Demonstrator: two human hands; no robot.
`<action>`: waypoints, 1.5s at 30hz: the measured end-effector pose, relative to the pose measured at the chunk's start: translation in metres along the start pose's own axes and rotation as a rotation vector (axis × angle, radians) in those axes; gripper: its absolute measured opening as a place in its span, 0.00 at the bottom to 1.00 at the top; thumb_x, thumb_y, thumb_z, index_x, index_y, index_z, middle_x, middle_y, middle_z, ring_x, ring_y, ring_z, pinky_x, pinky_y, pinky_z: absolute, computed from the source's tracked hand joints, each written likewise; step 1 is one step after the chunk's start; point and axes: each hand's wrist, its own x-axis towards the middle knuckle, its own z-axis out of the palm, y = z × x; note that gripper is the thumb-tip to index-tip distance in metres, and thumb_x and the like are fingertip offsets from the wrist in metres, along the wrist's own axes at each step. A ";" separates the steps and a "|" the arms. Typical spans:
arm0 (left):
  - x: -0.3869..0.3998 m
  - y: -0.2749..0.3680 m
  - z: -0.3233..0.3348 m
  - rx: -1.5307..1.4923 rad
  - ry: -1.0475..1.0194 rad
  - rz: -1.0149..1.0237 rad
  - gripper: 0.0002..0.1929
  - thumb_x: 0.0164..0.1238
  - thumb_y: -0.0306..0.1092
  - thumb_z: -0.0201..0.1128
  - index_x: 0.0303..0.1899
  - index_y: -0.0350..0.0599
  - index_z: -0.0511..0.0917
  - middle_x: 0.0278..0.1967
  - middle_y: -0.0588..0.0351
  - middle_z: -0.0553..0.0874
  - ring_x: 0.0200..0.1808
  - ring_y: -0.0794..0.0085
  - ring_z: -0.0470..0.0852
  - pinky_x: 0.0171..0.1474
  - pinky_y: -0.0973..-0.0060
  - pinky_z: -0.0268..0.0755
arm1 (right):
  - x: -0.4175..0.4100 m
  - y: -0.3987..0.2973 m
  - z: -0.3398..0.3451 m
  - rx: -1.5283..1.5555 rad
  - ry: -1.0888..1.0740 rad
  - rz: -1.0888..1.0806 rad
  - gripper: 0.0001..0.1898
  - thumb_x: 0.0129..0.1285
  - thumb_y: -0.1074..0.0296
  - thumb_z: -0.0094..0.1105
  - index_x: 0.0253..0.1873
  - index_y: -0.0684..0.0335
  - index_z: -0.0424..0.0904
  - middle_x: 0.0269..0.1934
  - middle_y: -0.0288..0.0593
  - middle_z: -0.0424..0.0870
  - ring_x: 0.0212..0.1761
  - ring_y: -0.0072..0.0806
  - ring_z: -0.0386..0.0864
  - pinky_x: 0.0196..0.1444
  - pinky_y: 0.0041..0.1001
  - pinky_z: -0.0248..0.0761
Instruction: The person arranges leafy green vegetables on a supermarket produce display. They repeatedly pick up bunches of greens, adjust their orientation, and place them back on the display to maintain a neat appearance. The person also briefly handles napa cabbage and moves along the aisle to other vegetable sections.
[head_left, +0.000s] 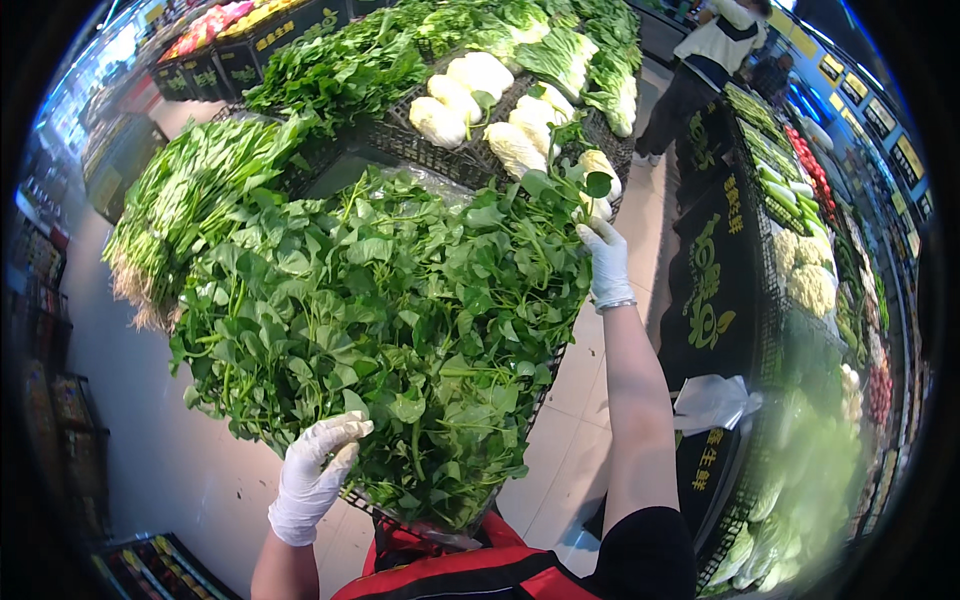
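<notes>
A broad heap of leafy greens (405, 300) with thick green stems fills a black mesh crate (547, 382) before me. My right hand (606, 259), in a white glove, grips a few leafy stems (559, 180) at the heap's far right, by the Chinese cabbages (517, 150). White-gloved too, my left hand (319, 469) is at the near left edge of the heap, its fingers curved around a leaf; whether they grip it I cannot tell.
Rooted greens (202, 202) lie at the left. Lettuces (559, 60) lie at the back. Across the tiled aisle (555, 450) runs a stand with cauliflower (810, 289) and a hanging roll of clear plastic bags (712, 405). A person (701, 67) stands at the back right.
</notes>
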 end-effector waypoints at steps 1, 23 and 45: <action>-0.004 -0.001 0.007 -0.014 0.013 0.001 0.14 0.61 0.18 0.60 0.48 0.41 0.83 0.48 0.49 0.86 0.52 0.61 0.83 0.56 0.71 0.73 | -0.003 -0.009 0.001 0.043 -0.027 -0.021 0.16 0.61 0.71 0.67 0.52 0.73 0.80 0.41 0.38 0.84 0.40 0.21 0.78 0.44 0.21 0.71; 0.063 -0.021 0.097 -0.926 0.477 -0.253 0.11 0.70 0.37 0.61 0.49 0.47 0.77 0.43 0.63 0.84 0.36 0.80 0.78 0.42 0.78 0.71 | -0.130 -0.046 0.026 -0.304 -0.337 -0.404 0.11 0.62 0.74 0.61 0.50 0.62 0.84 0.45 0.46 0.85 0.46 0.34 0.83 0.51 0.29 0.74; 0.095 0.029 0.186 -0.851 0.847 -0.345 0.22 0.67 0.42 0.60 0.56 0.37 0.77 0.45 0.55 0.83 0.36 0.76 0.76 0.41 0.78 0.70 | 0.084 0.024 -0.009 0.505 -0.545 0.369 0.11 0.68 0.72 0.54 0.52 0.62 0.80 0.37 0.29 0.82 0.31 0.13 0.74 0.33 0.14 0.67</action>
